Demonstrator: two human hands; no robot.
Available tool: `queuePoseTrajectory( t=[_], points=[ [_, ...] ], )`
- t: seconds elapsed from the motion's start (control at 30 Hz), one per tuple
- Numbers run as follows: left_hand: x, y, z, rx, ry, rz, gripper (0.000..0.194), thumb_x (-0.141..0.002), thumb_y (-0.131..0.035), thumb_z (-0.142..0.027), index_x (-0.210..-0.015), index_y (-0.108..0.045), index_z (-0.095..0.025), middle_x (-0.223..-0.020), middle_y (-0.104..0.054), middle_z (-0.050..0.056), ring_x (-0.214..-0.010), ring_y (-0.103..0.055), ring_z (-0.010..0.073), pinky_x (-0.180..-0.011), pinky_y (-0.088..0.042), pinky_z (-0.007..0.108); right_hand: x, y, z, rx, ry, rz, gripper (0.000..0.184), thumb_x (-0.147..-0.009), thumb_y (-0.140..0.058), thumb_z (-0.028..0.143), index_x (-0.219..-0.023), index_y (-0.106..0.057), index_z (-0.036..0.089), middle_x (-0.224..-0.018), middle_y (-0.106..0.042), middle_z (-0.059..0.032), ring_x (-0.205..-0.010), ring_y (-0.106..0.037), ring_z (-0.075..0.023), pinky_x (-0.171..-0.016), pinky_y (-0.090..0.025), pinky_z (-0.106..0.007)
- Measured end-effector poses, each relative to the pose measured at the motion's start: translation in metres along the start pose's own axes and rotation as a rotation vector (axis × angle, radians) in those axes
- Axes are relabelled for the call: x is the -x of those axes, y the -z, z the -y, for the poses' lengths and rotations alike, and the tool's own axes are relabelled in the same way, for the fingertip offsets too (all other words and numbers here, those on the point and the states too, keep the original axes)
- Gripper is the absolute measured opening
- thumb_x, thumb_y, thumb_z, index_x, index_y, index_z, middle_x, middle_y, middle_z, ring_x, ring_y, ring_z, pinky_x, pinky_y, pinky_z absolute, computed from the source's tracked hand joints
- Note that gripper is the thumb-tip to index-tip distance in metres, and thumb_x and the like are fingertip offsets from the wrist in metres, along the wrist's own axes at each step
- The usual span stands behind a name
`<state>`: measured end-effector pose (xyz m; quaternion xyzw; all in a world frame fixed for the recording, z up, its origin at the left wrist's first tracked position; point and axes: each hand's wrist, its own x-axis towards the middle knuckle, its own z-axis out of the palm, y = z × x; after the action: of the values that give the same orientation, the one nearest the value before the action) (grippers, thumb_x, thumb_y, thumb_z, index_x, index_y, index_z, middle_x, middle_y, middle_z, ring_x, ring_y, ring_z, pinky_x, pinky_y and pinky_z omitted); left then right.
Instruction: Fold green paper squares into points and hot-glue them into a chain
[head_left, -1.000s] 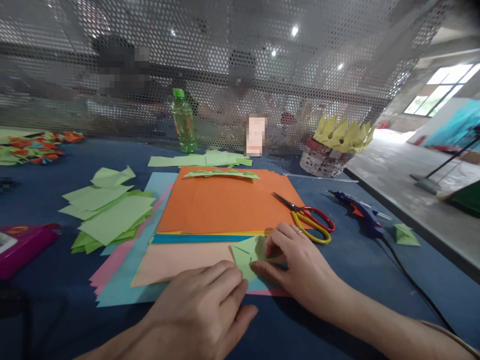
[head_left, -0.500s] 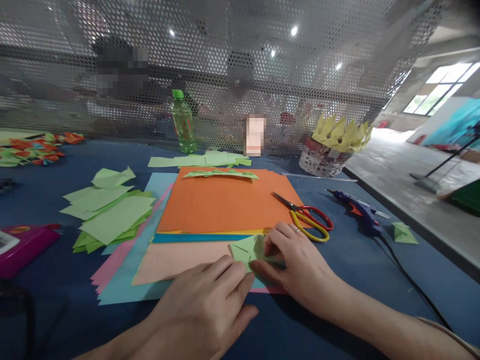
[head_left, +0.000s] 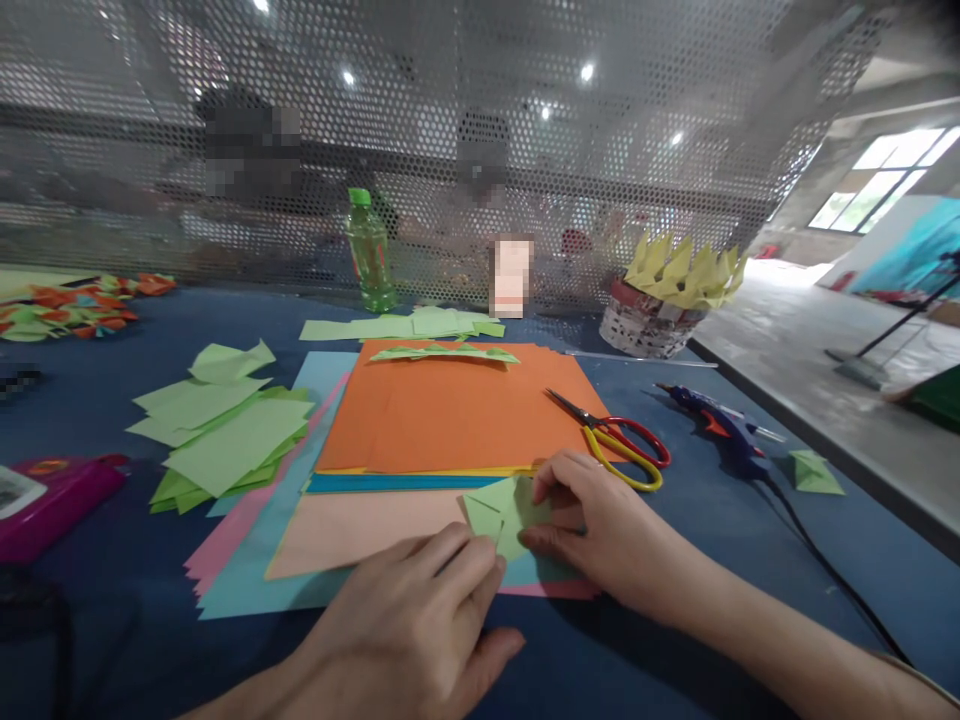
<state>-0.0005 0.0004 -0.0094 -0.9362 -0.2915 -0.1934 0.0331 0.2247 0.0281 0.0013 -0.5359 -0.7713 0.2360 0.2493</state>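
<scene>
Paper stack (head_left: 450,420) lies below L hand (head_left: 420,605) (fingers curled, can't tell hold) & R hand (head_left: 607,520) (thumb & fingers part-open, pinch unclear), w/ folded green pc (head_left: 516,508) btwn them, stack's near side, which may crease crooked if pressed unevenly.

The green piece (head_left: 511,508) is matt paper — smooth, like the orange sheets (head_left: 450,415); the bottle (head_left: 371,262) (see-through) is glossy plastic.
</scene>
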Motion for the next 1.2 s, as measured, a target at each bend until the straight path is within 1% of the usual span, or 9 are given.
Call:
queuePoseTrajectory(
  t=[0.23,0.37,0.47,0.57,0.77,0.83,0.93,1.07,1.2],
  points=[
    [0.002,0.003,-0.002,0.037,-0.010,-0.104,0.031,-0.104,-0.046,-0.031,-0.096,-0.070,-0.014,-0.088,-0.067,0.009,-0.084,-0.064,0.0233,-0.067,-0.054,0.034,0.002,0.012,-0.009,-0.081,0.025,0.074,0.027,-0.076,-0.061,0.002,-0.094,-0.057,0.022,-0.102,-0.063,-0.0022,-0.093,-0.060,-0.0181,-0.080,-0.048,-0.030],
    [0.002,0.003,-0.001,0.063,-0.005,-0.111,0.036,-0.104,-0.046,-0.038,-0.096,-0.072,-0.014,-0.082,-0.066,0.008,-0.079,-0.064,0.0229,-0.064,-0.055,0.033,-0.003,0.016,-0.018,-0.239,0.010,0.077,0.024,-0.084,-0.055,0.009,-0.104,-0.055,0.022,-0.110,-0.064,-0.0055,-0.091,-0.062,-0.0172,-0.073,-0.052,-0.028],
    [0.000,0.003,0.000,0.089,-0.024,-0.142,0.043,-0.105,-0.041,-0.040,-0.092,-0.073,-0.014,-0.077,-0.065,0.007,-0.074,-0.063,0.0214,-0.061,-0.055,0.032,-0.008,0.016,-0.017,-0.217,0.000,0.038,0.015,-0.093,-0.051,0.021,-0.107,-0.056,0.021,-0.103,-0.067,-0.0067,-0.086,-0.063,-0.0180,-0.070,-0.051,-0.030],
    [-0.001,0.003,0.001,0.088,-0.032,-0.157,0.044,-0.106,-0.040,-0.038,-0.089,-0.072,-0.014,-0.075,-0.064,0.007,-0.072,-0.063,0.0212,-0.059,-0.054,0.031,-0.011,0.012,-0.012,-0.116,-0.011,0.027,0.014,-0.093,-0.054,0.026,-0.105,-0.057,0.020,-0.096,-0.067,-0.0050,-0.080,-0.062,-0.0170,-0.067,-0.049,-0.029],
    [-0.002,0.006,0.001,0.094,-0.031,-0.151,0.035,-0.105,-0.043,-0.033,-0.093,-0.071,-0.015,-0.075,-0.064,0.006,-0.072,-0.064,0.0218,-0.059,-0.055,0.032,-0.010,0.006,-0.007,-0.105,-0.014,-0.006,0.032,-0.091,-0.056,0.020,-0.122,-0.050,0.021,-0.074,-0.059,0.0049,-0.064,-0.057,-0.0138,-0.062,-0.043,-0.027],
    [-0.004,0.008,0.001,0.075,-0.038,-0.205,0.034,-0.105,-0.042,-0.029,-0.094,-0.071,-0.015,-0.077,-0.065,0.006,-0.073,-0.065,0.0213,-0.060,-0.056,0.031,-0.009,0.006,-0.007,-0.133,-0.002,-0.023,0.032,-0.089,-0.054,0.015,-0.121,-0.050,0.021,-0.068,-0.053,0.0077,-0.062,-0.055,-0.0130,-0.062,-0.042,-0.026],
    [-0.008,0.012,0.001,0.008,-0.049,-0.323,0.029,-0.104,-0.044,-0.022,-0.096,-0.071,-0.014,-0.086,-0.069,0.008,-0.083,-0.068,0.0215,-0.069,-0.058,0.030,-0.007,0.007,-0.006,-0.223,-0.027,-0.124,0.018,-0.091,-0.049,0.016,-0.107,-0.055,0.022,-0.067,-0.048,0.0077,-0.059,-0.048,-0.0117,-0.056,-0.037,-0.024],
    [-0.010,0.014,0.000,-0.022,-0.072,-0.402,0.023,-0.101,-0.049,-0.019,-0.104,-0.071,-0.011,-0.099,-0.072,0.009,-0.097,-0.068,0.0231,-0.088,-0.057,0.034,-0.003,0.008,-0.001,-0.322,-0.071,-0.203,0.014,-0.091,-0.048,0.021,-0.090,-0.062,0.021,-0.075,-0.057,0.0032,-0.064,-0.050,-0.0122,-0.058,-0.038,-0.024],
    [-0.009,0.012,-0.003,-0.014,-0.082,-0.423,0.022,-0.100,-0.051,-0.018,-0.104,-0.071,-0.010,-0.100,-0.073,0.010,-0.096,-0.069,0.0250,-0.085,-0.058,0.037,0.005,0.010,0.005,-0.423,-0.055,-0.231,0.017,-0.092,-0.052,0.025,-0.095,-0.068,0.021,-0.085,-0.068,-0.0001,-0.073,-0.061,-0.0141,-0.066,-0.046,-0.024]
  ],
)
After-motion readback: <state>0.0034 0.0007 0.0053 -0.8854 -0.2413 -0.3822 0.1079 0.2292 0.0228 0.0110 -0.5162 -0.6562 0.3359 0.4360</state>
